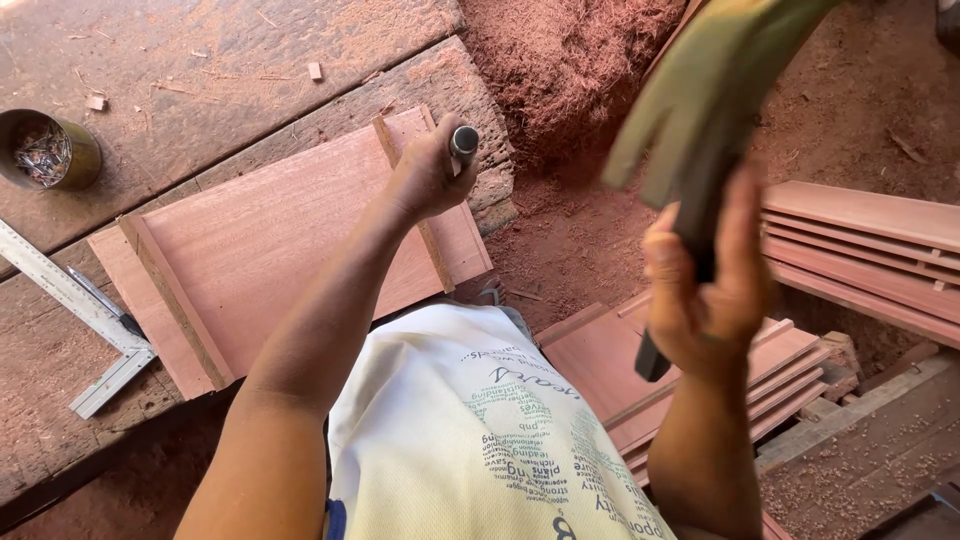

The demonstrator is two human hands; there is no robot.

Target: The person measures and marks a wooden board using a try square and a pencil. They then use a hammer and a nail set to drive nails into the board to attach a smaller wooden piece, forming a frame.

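Nearest is the person's torso in a cream shirt point(480, 430) w/ green print, both forearms reaching away from it.

Right hand point(705, 290) is raised at right, clenched round the dark handle of a hammer point(700, 110). The head end is motion-blurred, olive-yellow, up near the top edge, so its exact shape can't be told. Handle butt sticks out below the palm. Held high and clear of the board, probably so a stroke has room to fall.

Left hand point(430, 175) is farther out, fist closed on a short steel punch point(463, 143), its round top end showing above the thumb. Tip is hidden under the hand; looks like it stands on the narrow cross batten point(430, 235) at the right end of the panel, upright, likely to take a blow from above. Can't tell what the tip rests on exactly.

The wood panel point(280, 240) lies flat on the rough plank surface point(200, 70), angled, w/ a second batten point(175, 300) across its left end. Flat and backed by the planks, so it won't bounce.

Left of panel, just off its near corner: a metal square point(75, 300) and a dark pen point(105, 303) lying by it, within reach but out of the way. Far left, a round tin of nails point(42, 150) stands well apart from the panel.

Right side, below the raised hand: stacked reddish boards point(860, 255) and slats on the floor. Far centre, a heap of red sawdust point(570, 60).
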